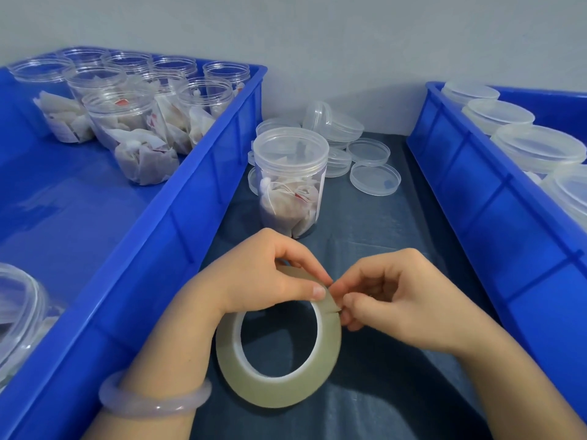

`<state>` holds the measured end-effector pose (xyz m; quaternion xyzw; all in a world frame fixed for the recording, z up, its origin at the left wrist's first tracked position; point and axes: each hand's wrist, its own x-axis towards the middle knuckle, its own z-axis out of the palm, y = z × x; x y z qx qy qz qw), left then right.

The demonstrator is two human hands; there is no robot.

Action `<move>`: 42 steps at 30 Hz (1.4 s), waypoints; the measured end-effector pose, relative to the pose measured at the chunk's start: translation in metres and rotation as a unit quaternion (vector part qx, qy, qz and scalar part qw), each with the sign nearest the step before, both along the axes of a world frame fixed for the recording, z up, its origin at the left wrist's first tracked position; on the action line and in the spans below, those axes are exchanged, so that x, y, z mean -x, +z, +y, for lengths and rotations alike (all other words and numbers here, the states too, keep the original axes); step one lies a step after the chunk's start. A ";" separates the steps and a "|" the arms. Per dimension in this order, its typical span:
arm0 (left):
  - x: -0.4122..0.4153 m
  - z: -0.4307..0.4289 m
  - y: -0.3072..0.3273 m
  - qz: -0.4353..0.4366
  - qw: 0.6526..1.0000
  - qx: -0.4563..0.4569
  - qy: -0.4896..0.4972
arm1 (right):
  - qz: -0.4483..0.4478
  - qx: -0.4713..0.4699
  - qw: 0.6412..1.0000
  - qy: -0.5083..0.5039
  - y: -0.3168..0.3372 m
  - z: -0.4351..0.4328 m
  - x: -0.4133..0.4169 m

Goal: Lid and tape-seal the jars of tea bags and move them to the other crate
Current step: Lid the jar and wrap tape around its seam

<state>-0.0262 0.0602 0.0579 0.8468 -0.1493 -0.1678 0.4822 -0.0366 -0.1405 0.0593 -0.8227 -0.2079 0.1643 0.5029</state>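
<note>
A large roll of clear tape [273, 385] is held just above the dark blue cloth. My left hand [270, 281] grips the roll's upper rim, thumb on its face. My right hand [390, 300] pinches at the tape's edge on the roll's upper right side. Just beyond my hands stands a clear jar of tea bags [290, 182] with its lid on. The left blue crate [197, 198] holds several open jars of tea bags [127, 122]. The right blue crate [470, 173] holds several lidded jars [536, 147].
Several loose clear lids [373, 177] lie on the cloth behind and to the right of the lidded jar. Part of another clear jar [19, 312] shows at the near end of the left crate. A grey wall closes the back.
</note>
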 end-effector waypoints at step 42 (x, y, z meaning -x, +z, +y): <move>-0.002 -0.004 0.011 -0.076 0.977 0.192 0.053 | -0.162 0.010 0.986 -0.048 0.029 0.007 -0.020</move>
